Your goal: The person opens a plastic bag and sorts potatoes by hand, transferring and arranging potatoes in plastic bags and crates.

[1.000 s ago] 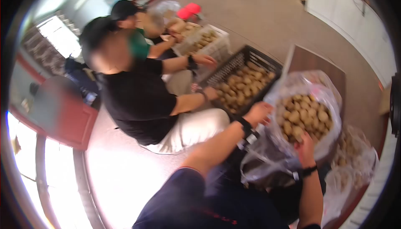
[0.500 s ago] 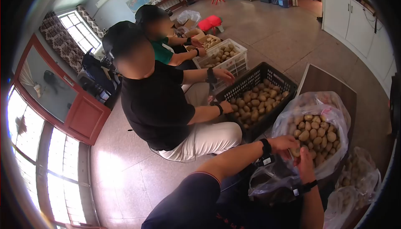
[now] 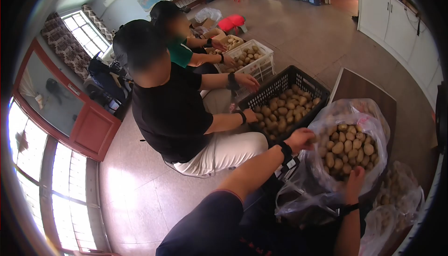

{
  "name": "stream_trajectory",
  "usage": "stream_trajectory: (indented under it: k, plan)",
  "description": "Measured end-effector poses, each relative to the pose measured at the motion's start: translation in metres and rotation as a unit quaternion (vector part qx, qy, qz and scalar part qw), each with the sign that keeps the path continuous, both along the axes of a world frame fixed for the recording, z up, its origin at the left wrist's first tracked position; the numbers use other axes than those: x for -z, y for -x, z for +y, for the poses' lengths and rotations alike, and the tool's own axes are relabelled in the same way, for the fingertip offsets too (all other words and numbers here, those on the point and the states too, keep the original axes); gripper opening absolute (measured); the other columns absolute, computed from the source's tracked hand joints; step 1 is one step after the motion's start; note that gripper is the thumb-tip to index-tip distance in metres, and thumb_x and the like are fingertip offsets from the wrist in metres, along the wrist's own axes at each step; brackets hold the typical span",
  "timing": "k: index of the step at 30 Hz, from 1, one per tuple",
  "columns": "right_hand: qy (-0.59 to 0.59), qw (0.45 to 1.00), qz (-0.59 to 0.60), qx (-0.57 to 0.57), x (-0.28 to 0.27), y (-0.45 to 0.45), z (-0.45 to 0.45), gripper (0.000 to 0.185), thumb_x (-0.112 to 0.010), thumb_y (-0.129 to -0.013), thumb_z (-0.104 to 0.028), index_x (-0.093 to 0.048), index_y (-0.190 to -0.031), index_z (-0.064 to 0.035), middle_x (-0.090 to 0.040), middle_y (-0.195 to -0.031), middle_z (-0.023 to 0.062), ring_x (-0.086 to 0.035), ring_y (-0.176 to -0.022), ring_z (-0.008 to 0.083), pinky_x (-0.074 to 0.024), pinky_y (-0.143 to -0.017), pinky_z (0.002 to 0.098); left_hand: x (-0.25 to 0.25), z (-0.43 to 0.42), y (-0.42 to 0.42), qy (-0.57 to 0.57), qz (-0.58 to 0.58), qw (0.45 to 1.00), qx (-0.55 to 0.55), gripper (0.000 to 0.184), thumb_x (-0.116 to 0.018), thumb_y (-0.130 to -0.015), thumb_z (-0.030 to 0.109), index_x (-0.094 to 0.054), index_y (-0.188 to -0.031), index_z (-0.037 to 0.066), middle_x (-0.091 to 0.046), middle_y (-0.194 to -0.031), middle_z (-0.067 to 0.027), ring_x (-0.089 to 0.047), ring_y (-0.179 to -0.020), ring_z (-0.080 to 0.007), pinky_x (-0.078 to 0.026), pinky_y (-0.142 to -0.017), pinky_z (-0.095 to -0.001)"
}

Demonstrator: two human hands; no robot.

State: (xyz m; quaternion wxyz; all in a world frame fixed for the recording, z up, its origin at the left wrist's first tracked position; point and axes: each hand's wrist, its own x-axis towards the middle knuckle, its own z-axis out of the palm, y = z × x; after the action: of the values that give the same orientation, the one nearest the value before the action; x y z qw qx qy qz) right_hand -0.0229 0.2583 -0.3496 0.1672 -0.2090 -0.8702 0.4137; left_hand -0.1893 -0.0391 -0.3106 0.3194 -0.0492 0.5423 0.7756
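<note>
A clear plastic bag (image 3: 379, 139) stands open, with many brown potatoes (image 3: 347, 146) inside. At the bag's left edge is my left hand (image 3: 301, 139), its fingers curled round a potato that is mostly hidden. My right hand (image 3: 355, 179) is over the near side of the potatoes, fingers bent and blurred; whether it holds one cannot be made out. An emptier, crumpled part of clear plastic (image 3: 303, 195) lies below my left wrist. Beyond my left hand, a black crate (image 3: 322, 89) holds more potatoes.
A person in black (image 3: 170, 111) sits at left, both hands at the black crate. Behind, another person in green (image 3: 179, 53) reaches near a white crate (image 3: 263, 67) of potatoes. A brown board (image 3: 357, 88) lies beyond the bag. More bagged potatoes (image 3: 396, 188) are at right.
My hands, together over the bag's near left edge half a second ago, have moved apart: the left toward the black crate, the right over the potatoes.
</note>
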Motion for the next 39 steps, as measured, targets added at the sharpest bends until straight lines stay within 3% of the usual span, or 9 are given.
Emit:
stream_trajectory:
  k: [4,7,10,13,16,23,31,34,39]
  plan:
    - [-0.070,0.997,0.008,0.028,0.003,-0.004,0.016,0.032,-0.058,-0.088,-0.016,-0.054,-0.115,0.0017,-0.059,-0.110,0.0189,-0.056,-0.105,0.0355,-0.0436,-0.092,0.0422,0.045,-0.037,0.028,0.106,0.249,0.960,-0.073,0.036,-0.068,-0.085,0.016,-0.054,-0.118,0.006,-0.059,-0.104,-0.0117,-0.063,-0.081,-0.0256,-0.058,-0.072,-0.0402]
    - [-0.259,0.964,-0.056,0.025,0.021,-0.016,0.028,0.035,-0.059,-0.086,-0.016,-0.054,-0.117,0.0008,-0.057,-0.114,0.0203,-0.054,-0.109,0.0362,-0.0419,-0.095,0.0443,0.033,-0.043,0.035,0.030,-0.011,0.980,-0.197,0.027,-0.067,-0.085,0.013,-0.060,-0.110,0.007,-0.059,-0.106,-0.0126,-0.062,-0.086,-0.0260,-0.058,-0.070,-0.0355]
    - [-0.222,0.971,-0.086,0.001,0.005,-0.011,0.017,0.033,-0.060,-0.084,-0.014,-0.055,-0.113,0.0003,-0.056,-0.113,0.0215,-0.052,-0.108,0.0399,-0.0424,-0.092,0.0468,0.069,-0.073,0.041,0.215,0.461,0.857,-0.083,0.027,-0.065,-0.086,0.013,-0.059,-0.112,0.007,-0.059,-0.106,-0.0122,-0.062,-0.088,-0.0261,-0.058,-0.070,-0.0333]
    - [-0.228,0.969,-0.091,0.000,-0.009,-0.010,0.007,0.033,-0.061,-0.082,-0.012,-0.054,-0.112,0.0003,-0.056,-0.111,0.0218,-0.052,-0.107,0.0404,-0.0420,-0.090,0.0479,0.086,-0.089,0.050,0.043,0.053,0.974,-0.215,0.030,-0.064,-0.087,0.014,-0.056,-0.116,0.007,-0.059,-0.106,-0.0119,-0.062,-0.088,-0.0259,-0.057,-0.069,-0.0326]
    - [-0.264,0.960,-0.087,0.004,-0.005,-0.009,0.005,0.037,-0.061,-0.079,-0.009,-0.052,-0.114,0.0003,-0.056,-0.113,0.0211,-0.052,-0.106,0.0399,-0.0423,-0.091,0.0473,0.112,-0.111,0.060,0.397,0.534,0.746,-0.036,0.034,-0.063,-0.088,0.015,-0.053,-0.120,0.007,-0.059,-0.106,-0.0114,-0.062,-0.087,-0.0252,-0.057,-0.069,-0.0328]
    - [-0.324,0.938,-0.123,-0.031,-0.007,-0.002,0.004,0.050,-0.068,-0.072,-0.009,-0.052,-0.119,-0.0044,-0.057,-0.111,0.0217,-0.053,-0.106,0.0418,-0.0441,-0.089,0.0489,0.070,-0.085,0.054,0.017,-0.043,0.938,-0.344,0.032,-0.062,-0.087,0.017,-0.056,-0.117,0.009,-0.056,-0.099,-0.0079,-0.058,-0.081,-0.0221,-0.057,-0.068,-0.0328]
    - [-0.309,0.936,-0.165,-0.019,-0.013,-0.006,0.001,0.051,-0.064,-0.075,-0.012,-0.049,-0.124,-0.0077,-0.055,-0.111,0.0216,-0.052,-0.106,0.0417,-0.0424,-0.091,0.0506,0.059,-0.098,0.046,0.004,-0.024,0.921,-0.388,0.020,-0.061,-0.089,0.023,-0.065,-0.103,0.009,-0.062,-0.093,-0.0088,-0.062,-0.084,-0.0229,-0.054,-0.064,-0.0344]
    - [-0.309,0.945,-0.105,-0.023,-0.007,-0.012,0.002,0.060,-0.065,-0.073,-0.017,-0.044,-0.129,-0.0053,-0.052,-0.118,0.0221,-0.049,-0.113,0.0417,-0.0382,-0.098,0.0503,0.036,-0.111,0.028,0.690,0.394,0.606,0.012,0.026,-0.064,-0.086,0.032,-0.067,-0.093,0.007,-0.066,-0.086,-0.0141,-0.066,-0.084,-0.0299,-0.052,-0.069,-0.0421]
    - [-0.241,0.970,-0.039,0.004,-0.017,-0.009,0.003,0.054,-0.064,-0.074,-0.014,-0.049,-0.125,-0.0053,-0.054,-0.116,0.0207,-0.050,-0.112,0.0400,-0.0410,-0.098,0.0452,0.048,-0.115,0.032,0.514,0.440,0.731,-0.084,0.021,-0.064,-0.082,0.020,-0.061,-0.094,0.002,-0.062,-0.080,-0.0133,-0.065,-0.077,-0.0270,-0.054,-0.069,-0.0365]
